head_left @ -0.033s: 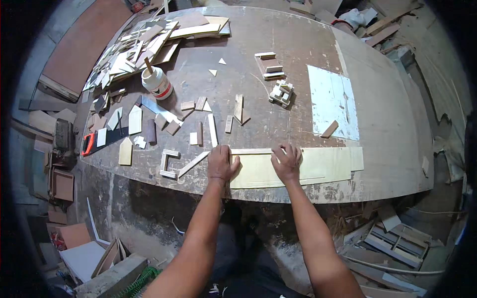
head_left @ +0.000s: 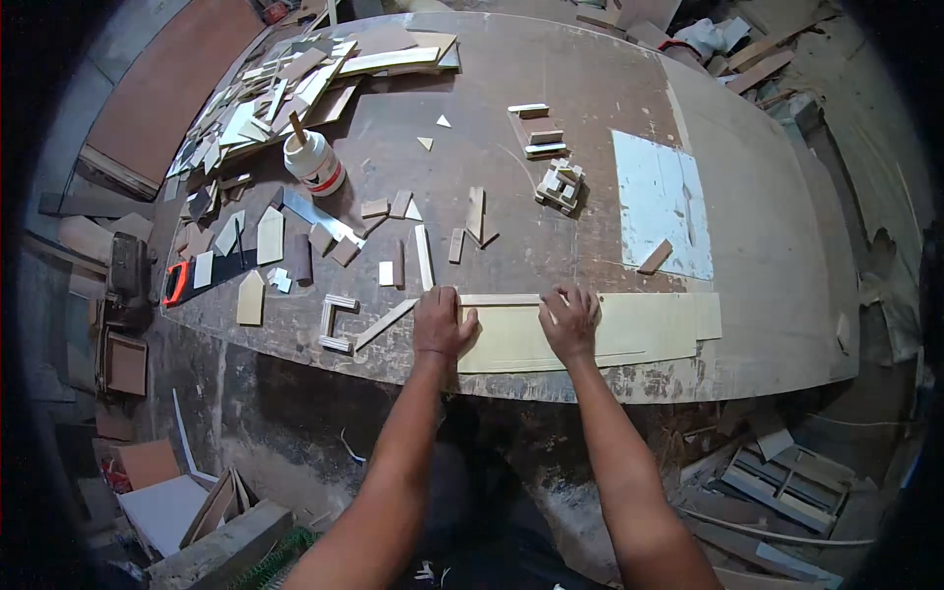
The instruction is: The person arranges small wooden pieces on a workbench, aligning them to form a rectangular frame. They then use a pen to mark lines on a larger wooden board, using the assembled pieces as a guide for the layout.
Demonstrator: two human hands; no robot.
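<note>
**Slim Wooden Strip (head_left: 500, 300) Lies Between Two Steady Hands**

From where I stand, the strip spans the gap between the fingers, along the far edge of a pale yellow sheet (head_left: 644, 324). The left hand (head_left: 440, 324) curls its fingers down at the strip's left, thumb spread rightward; the right hand (head_left: 568, 323) sets bent fingertips at the other side. Whether either pinches the wood or merely presses, I can't tell.

I'd judge the strip light, fairly stiff and not slippery, yet slender enough to snap; best held near both ends, where the fingers sit. The sheet under the right fingers seems thin and bendy, better pressed flat than lifted by one corner.
</note>
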